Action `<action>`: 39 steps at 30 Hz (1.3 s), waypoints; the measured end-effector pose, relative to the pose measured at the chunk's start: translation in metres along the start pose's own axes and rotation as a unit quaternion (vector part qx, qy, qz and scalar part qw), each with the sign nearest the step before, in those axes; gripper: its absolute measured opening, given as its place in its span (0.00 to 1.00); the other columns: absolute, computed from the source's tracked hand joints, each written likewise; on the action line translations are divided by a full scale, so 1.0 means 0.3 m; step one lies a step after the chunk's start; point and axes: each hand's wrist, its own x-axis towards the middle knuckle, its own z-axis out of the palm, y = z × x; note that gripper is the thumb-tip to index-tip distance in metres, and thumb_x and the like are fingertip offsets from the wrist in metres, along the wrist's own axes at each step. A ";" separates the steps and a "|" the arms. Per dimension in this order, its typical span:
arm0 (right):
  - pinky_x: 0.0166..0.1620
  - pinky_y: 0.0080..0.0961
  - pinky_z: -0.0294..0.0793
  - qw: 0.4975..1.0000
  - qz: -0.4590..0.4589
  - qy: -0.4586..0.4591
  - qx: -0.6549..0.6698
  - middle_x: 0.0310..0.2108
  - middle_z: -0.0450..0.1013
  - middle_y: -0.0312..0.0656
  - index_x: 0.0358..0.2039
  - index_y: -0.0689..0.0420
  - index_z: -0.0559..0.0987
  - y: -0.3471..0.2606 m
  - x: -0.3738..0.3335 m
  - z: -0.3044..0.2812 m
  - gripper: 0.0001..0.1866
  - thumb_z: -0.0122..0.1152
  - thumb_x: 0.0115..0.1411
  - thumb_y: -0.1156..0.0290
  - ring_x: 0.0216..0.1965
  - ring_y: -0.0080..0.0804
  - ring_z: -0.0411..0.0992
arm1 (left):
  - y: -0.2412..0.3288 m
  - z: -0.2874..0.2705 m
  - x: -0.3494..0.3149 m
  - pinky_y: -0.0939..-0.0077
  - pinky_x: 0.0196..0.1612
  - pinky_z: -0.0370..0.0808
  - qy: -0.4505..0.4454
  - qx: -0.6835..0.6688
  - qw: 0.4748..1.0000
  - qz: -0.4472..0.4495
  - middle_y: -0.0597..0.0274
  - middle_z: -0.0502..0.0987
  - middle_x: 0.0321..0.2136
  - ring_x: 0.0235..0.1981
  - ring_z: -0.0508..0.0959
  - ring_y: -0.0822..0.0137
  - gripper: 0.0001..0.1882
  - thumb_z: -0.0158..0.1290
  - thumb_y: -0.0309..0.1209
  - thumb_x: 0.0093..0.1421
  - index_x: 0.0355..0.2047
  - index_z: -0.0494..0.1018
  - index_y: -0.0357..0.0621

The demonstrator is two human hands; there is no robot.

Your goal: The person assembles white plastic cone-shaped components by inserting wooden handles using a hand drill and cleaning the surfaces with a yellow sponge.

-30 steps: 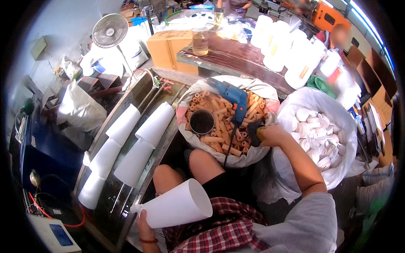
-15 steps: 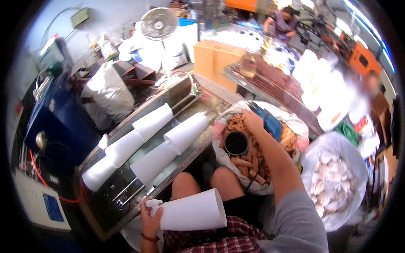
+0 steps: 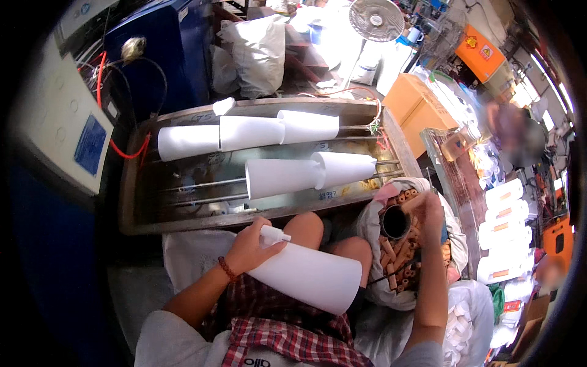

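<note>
My left hand (image 3: 246, 249) grips a white tapered plastic container (image 3: 312, 276) by its narrow neck end, its wide end pointing right across my lap. In my right hand (image 3: 430, 214) is a tan wooden handle piece (image 3: 413, 204), its end at the rim of a dark round cup (image 3: 395, 222). The cup sits among many short tan wooden pieces (image 3: 400, 260), some with holes in their ends, inside a white sack (image 3: 374, 287). Right fingertips are partly hidden by the hand itself.
Ahead, a long metal trough (image 3: 183, 221) has rods bearing several white tapered containers (image 3: 284, 178). A cardboard box (image 3: 416, 110) and a dark table (image 3: 455, 189) stand beyond the sack. To its right is a clear bag of white pieces (image 3: 461, 330); a blue machine (image 3: 159, 55) stands left.
The view has swung left. My right hand has drawn back from the sack's far side to the cup and now holds a wooden handle piece. My left hand still grips the white container.
</note>
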 end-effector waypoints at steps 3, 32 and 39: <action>0.33 0.27 0.72 0.962 0.067 -0.167 -0.208 0.34 0.72 0.44 0.43 0.56 0.69 -0.077 -0.138 0.300 0.11 0.47 0.64 0.65 0.32 0.33 0.73 | 0.011 -0.005 -0.016 0.62 0.35 0.74 0.008 -0.007 1.000 -0.008 0.46 0.75 0.31 0.33 0.77 0.50 0.25 0.61 0.44 0.50 0.39 0.65 0.41; 0.27 0.29 0.70 0.817 0.072 -0.511 -0.257 0.31 0.76 0.47 0.43 0.57 0.76 -0.112 -0.367 0.699 0.16 0.55 0.61 0.60 0.23 0.43 0.74 | 0.003 0.029 -0.091 0.58 0.51 0.67 -0.029 0.024 0.990 0.134 0.47 0.69 0.45 0.46 0.71 0.45 0.47 0.68 0.51 0.37 0.51 0.57 0.41; 0.25 0.25 0.71 0.596 -0.374 -0.405 -0.584 0.23 0.71 0.38 0.39 0.56 0.74 -0.125 -0.413 0.666 0.14 0.51 0.61 0.59 0.26 0.28 0.74 | -0.006 0.048 -0.070 0.57 0.52 0.66 -0.020 0.020 0.987 0.157 0.47 0.66 0.50 0.48 0.70 0.46 0.49 0.69 0.48 0.37 0.53 0.55 0.41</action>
